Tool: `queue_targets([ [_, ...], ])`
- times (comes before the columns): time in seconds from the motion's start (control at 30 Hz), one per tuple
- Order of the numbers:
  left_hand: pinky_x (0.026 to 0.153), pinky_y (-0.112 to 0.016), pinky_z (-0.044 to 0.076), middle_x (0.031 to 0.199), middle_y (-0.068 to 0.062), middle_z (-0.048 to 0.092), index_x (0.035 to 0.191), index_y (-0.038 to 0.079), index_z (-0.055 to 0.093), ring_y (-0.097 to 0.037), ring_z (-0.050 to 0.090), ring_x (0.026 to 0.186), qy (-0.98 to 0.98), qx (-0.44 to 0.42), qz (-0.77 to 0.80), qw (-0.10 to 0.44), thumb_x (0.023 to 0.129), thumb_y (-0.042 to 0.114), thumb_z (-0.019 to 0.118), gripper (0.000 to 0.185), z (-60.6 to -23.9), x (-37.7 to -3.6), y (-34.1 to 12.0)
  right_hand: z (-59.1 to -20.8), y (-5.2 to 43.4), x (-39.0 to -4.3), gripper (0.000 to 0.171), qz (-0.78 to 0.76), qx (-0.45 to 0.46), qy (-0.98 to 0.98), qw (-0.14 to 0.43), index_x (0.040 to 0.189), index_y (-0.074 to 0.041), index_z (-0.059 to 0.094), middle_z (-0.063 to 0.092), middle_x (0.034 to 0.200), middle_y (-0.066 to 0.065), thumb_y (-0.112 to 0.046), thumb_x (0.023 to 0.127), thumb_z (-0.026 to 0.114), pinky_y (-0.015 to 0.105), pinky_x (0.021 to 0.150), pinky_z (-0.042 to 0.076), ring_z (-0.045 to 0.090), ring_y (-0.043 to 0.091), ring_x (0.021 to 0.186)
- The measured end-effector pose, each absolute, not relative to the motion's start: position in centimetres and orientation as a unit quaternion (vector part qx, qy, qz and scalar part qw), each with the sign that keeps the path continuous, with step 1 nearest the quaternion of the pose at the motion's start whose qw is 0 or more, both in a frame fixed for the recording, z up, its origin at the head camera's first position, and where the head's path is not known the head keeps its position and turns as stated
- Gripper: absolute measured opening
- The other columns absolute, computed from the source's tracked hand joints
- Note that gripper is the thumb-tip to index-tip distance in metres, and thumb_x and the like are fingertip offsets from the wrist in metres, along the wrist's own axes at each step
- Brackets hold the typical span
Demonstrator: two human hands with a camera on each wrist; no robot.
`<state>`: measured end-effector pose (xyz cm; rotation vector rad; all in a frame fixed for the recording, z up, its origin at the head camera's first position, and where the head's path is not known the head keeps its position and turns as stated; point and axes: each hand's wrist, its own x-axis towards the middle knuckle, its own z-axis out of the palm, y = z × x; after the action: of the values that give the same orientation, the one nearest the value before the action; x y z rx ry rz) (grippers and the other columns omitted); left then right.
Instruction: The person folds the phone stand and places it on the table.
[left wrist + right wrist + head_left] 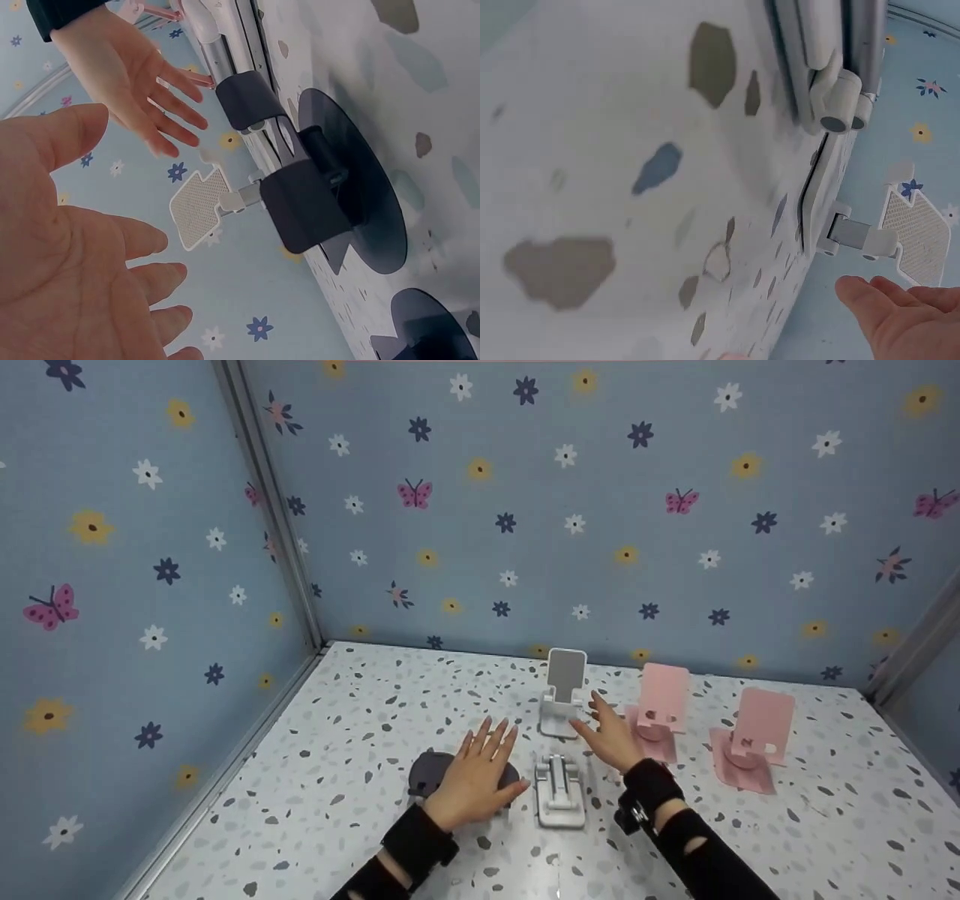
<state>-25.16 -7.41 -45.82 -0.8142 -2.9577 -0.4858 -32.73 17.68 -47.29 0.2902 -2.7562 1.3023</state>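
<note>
Both hands are free of any load at this moment. The left hand point(476, 780) has its fingers stretched out, with its back turned upward, over a dark stand point(426, 772); in the left wrist view the palm looks apart from this stand. The right hand point(611, 735) has its fingers loosely spread and holds nothing. It is near the upright white stand point(566, 682), the one with a grey pad, though the right wrist view shows a gap between them.

The folded white stand point(559, 791) lies low on the worktop point(300, 795), between the two hands and in front of the upright one — no finger seems to be on it. On the right side, the nearer pink stand point(664, 697) and the farther pink stand point(765, 720) are both raised. A second dark stand point(431, 322) shows at the edge of the left wrist view, partly cut off.

Judging by this, the step in hand is probably a reach between two grips, with some stands raised and the white one in the middle folded. If this one is to be raised too, the next move would call for steadying its base with one hand — and lifting the folded arm gently with the other
</note>
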Motion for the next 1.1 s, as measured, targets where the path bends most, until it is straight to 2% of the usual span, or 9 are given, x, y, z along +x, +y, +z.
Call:
queue_targets([
  [0.27,0.125,-0.054,0.012,0.166,-0.015,0.012,0.158,0.004,0.018,-0.036,0.008,0.154,-0.954,-0.252,-0.162,0.0,0.101,0.05,0.046,0.078,-45.6,-25.1,-7.7,-47.4,17.5,-35.1,0.063,0.538,0.034,-0.841,-0.042,0.152,0.012,0.019,0.032,0.152,0.035,-0.01,0.102,0.049,0.054,0.112,0.041,0.036,0.049,0.14],
  [0.4,0.125,-0.054,0.011,0.166,-0.015,0.011,0.158,0.004,0.018,-0.036,0.007,0.154,-0.954,-0.252,-0.162,-0.004,0.101,0.05,0.047,0.079,-45.5,-25.1,-7.8,-47.5,17.5,-36.0,0.058,0.621,0.024,-0.778,-0.093,0.151,0.015,0.015,0.02,0.156,0.037,-0.004,0.103,0.042,0.05,0.118,0.034,0.028,0.048,0.144],
  [0.5,0.125,-0.054,0.011,0.166,-0.015,0.011,0.157,0.003,0.018,-0.036,0.007,0.154,-0.954,-0.254,-0.162,-0.005,0.101,0.049,0.047,0.079,-45.5,-25.1,-7.7,-47.3,17.4,-36.4,0.057,0.644,0.013,-0.756,-0.116,0.151,0.015,0.016,0.017,0.157,0.036,-0.003,0.103,0.042,0.048,0.12,0.031,0.026,0.045,0.146],
  [0.7,0.125,-0.054,0.011,0.166,-0.015,0.01,0.157,0.003,0.017,-0.036,0.007,0.154,-0.953,-0.257,-0.162,-0.005,0.101,0.05,0.047,0.079,-45.6,-25.1,-7.7,-47.0,17.3,-36.2,0.052,0.583,-0.001,-0.808,-0.086,0.146,0.011,0.037,0.039,0.147,0.034,-0.008,0.1,0.051,0.042,0.108,0.047,0.05,0.04,0.13],
  [0.93,0.125,-0.055,0.013,0.166,-0.017,0.012,0.157,0.002,0.018,-0.037,0.008,0.154,-0.951,-0.26,-0.167,-0.003,0.101,0.048,0.048,0.079,-45.7,-25.0,-7.8,-47.3,17.0,-36.4,0.046,0.644,-0.039,-0.76,-0.071,0.137,0.02,0.042,0.049,0.136,0.037,-0.009,0.102,0.051,0.04,0.104,0.051,0.054,0.044,0.126],
  [1.0,0.125,-0.055,0.013,0.166,-0.017,0.013,0.157,0.002,0.019,-0.037,0.008,0.154,-0.95,-0.26,-0.171,-0.004,0.101,0.048,0.048,0.078,-45.6,-25.0,-7.9,-47.4,17.0,-36.4,0.045,0.642,-0.05,-0.762,-0.072,0.134,0.019,0.046,0.056,0.127,0.031,-0.01,0.101,0.053,0.035,0.097,0.056,0.061,0.039,0.117],
  [1.1,0.125,-0.055,0.012,0.166,-0.017,0.012,0.157,0.002,0.019,-0.037,0.008,0.154,-0.951,-0.259,-0.169,-0.006,0.101,0.048,0.048,0.078,-45.6,-25.0,-7.9,-47.4,17.2,-36.4,0.038,0.661,-0.063,-0.745,-0.071,0.128,0.017,0.05,0.063,0.107,0.017,-0.007,0.099,0.056,0.026,0.083,0.06,0.066,0.026,0.095],
])
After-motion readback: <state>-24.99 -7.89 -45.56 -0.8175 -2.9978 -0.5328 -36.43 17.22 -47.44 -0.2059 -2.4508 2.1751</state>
